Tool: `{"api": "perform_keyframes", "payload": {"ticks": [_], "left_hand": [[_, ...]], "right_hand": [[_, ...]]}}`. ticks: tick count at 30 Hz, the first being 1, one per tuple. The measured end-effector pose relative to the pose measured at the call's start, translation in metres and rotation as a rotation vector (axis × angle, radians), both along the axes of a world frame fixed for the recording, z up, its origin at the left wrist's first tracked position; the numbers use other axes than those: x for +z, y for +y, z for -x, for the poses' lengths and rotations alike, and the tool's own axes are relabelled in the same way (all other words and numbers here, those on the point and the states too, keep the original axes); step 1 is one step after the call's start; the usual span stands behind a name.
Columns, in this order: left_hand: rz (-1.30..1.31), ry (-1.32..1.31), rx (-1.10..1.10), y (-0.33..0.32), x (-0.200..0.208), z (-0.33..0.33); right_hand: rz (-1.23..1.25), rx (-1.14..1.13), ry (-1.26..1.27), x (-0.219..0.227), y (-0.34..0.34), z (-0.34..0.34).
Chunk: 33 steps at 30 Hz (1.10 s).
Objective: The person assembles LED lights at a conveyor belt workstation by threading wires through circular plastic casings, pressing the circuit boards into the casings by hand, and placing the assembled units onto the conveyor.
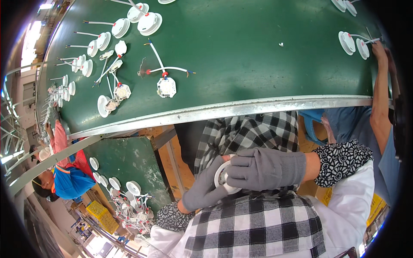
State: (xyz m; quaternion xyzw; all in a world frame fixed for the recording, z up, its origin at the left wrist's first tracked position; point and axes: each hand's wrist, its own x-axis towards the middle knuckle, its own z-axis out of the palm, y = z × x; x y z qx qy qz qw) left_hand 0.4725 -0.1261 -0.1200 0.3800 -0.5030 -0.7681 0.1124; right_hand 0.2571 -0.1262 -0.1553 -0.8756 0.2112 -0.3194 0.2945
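In my lap, below the green bench's metal edge, my gloved left hand (pixel 202 190) is closed around the side of a white round lamp housing (pixel 218 173). My gloved right hand (pixel 267 168) presses its bent fingers over the housing's open face from the right. Whatever lies inside the ring under those fingers is hidden. On the bench beyond my hands lies a pale circuit board (pixel 166 87) with a white cable. More boards with cables (pixel 122 91) lie to its left, beside a white ring (pixel 103 106).
White round housings with cables (pixel 149 23) line the green belt (pixel 258 56). A metal rail (pixel 241 107) edges it. At left, a side table (pixel 133 157) holds housings and tangled cabled parts (pixel 133 215). A co-worker's hand (pixel 379 49) touches cables at right; another person (pixel 73 182) sits far left.
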Motion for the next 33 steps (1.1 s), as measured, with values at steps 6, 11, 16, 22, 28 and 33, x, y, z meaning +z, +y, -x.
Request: {"api": "perform_keyframes", "payload": {"ticks": [6, 11, 16, 22, 28, 33], "left_hand": [[-0.015, -0.162, 0.028, -0.011, 0.019, 0.008], [-0.026, -0.119, 0.030, -0.016, 0.020, 0.002], [-0.098, -0.154, 0.186, -0.010, 0.007, 0.009], [-0.372, 0.078, 0.077, -0.015, -0.013, -0.010], [-0.030, 0.062, -0.102, -0.014, -0.013, -0.007], [-0.178, 0.032, -0.046, -0.010, -0.022, -0.007]], "right_hand": [[0.242, -0.063, 0.209, 0.025, -0.018, 0.009], [-0.059, -0.115, 0.149, 0.034, -0.025, 0.019], [-1.254, -0.043, 0.186, 0.025, -0.010, 0.011], [-1.453, -0.169, -0.048, 0.015, 0.004, -0.001], [-1.395, -0.211, -0.042, 0.008, 0.006, -0.002], [-1.574, -0.113, -0.082, 0.006, 0.003, -0.003]]}}
